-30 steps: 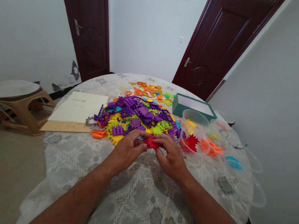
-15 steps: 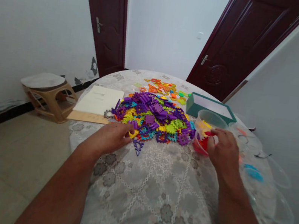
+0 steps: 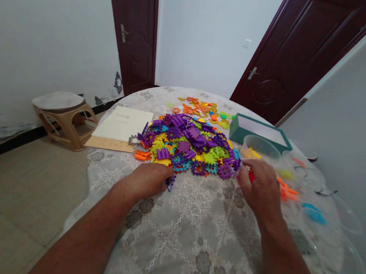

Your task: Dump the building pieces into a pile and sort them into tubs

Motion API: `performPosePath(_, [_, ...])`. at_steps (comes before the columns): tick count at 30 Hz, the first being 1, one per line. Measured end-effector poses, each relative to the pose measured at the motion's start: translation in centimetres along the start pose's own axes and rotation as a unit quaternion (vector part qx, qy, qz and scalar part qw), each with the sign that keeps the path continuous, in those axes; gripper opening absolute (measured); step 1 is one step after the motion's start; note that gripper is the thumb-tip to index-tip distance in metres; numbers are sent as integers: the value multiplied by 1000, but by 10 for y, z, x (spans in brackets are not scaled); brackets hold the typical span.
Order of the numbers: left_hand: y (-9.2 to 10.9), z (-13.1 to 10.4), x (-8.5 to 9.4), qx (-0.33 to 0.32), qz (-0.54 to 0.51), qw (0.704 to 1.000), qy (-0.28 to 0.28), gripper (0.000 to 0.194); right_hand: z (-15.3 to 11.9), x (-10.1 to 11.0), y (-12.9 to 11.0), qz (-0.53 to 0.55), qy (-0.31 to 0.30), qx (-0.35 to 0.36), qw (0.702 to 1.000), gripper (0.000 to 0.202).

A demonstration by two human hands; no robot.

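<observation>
My left hand (image 3: 152, 178) is closed at the near edge of a heap of plastic building pieces (image 3: 193, 133). Its fingertips pinch a dark purple toothed triangle piece (image 3: 171, 183), partly covered by the fingers. Yellow and purple pieces lie just beyond those fingers. On the right, my right hand (image 3: 261, 183) has its fingers bent together in front of a clear plastic tub (image 3: 261, 145). Red (image 3: 251, 176) shows between thumb and forefinger; whether that is a held piece or red pieces behind the hand, I cannot tell.
A green box (image 3: 257, 133) stands behind the tub. Orange pieces (image 3: 286, 191) and blue pieces (image 3: 314, 213) lie in clear containers at right. An open booklet (image 3: 124, 123) lies at left. Orange and yellow pieces (image 3: 197, 106) are scattered at the back. A stool (image 3: 63, 117) stands left of the table.
My left hand has moved right and nearer, from a yellow piece onto the purple triangle. My right hand has dropped lower, in front of the tub. Orange pieces at left have come into view.
</observation>
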State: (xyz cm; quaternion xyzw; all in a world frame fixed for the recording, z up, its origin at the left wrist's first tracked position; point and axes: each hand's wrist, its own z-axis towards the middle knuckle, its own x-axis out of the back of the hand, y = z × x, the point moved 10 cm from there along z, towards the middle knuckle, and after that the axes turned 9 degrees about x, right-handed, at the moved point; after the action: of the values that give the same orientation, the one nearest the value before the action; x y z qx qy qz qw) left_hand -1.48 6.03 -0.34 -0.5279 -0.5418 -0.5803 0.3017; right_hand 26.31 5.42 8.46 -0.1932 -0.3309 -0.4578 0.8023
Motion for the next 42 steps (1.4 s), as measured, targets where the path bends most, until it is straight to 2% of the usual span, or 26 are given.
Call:
performPosePath(3, [6,0,-1,-13,0,1000,-9,15,3,-6,-26,70,-4,23,997,16])
performPosePath(6, [21,-3,-1,-51,-4,998,-24,9,1,-18,-50,149,-26,30,988,16])
performPosePath(10, [48,-5,4,-105,-34,994,27,6,-11,-52,-78,263,-113,-15,958,19])
performPosePath(14, [68,-1,-4,-141,-4,986,88,10,-27,-89,-86,364,-165,-111,910,24])
performPosePath(17, [69,6,-12,-131,46,985,105,11,-33,-109,-86,431,-188,-147,870,21])
performPosePath(19, [67,7,-10,-128,49,984,112,13,-36,-117,-83,456,-201,-158,852,20])
performPosePath(21, [60,7,1,-109,33,984,139,17,-34,-115,-76,435,-188,-154,867,21])
performPosePath(23, [48,8,13,-67,20,982,174,21,-29,-106,-68,378,-151,-121,905,21])
performPosePath(26, [32,13,16,-8,27,983,183,27,-22,-97,-66,313,-109,-55,942,20])
performPosePath(32, [24,24,-1,13,55,988,141,30,-21,-108,-74,278,-116,-4,954,18])
performPosePath(36, [24,23,0,5,59,987,148,35,-23,-110,-79,248,-134,-4,960,16])
performPosePath(42, [23,20,5,8,30,987,158,37,-28,-113,-74,208,-135,-34,968,13])
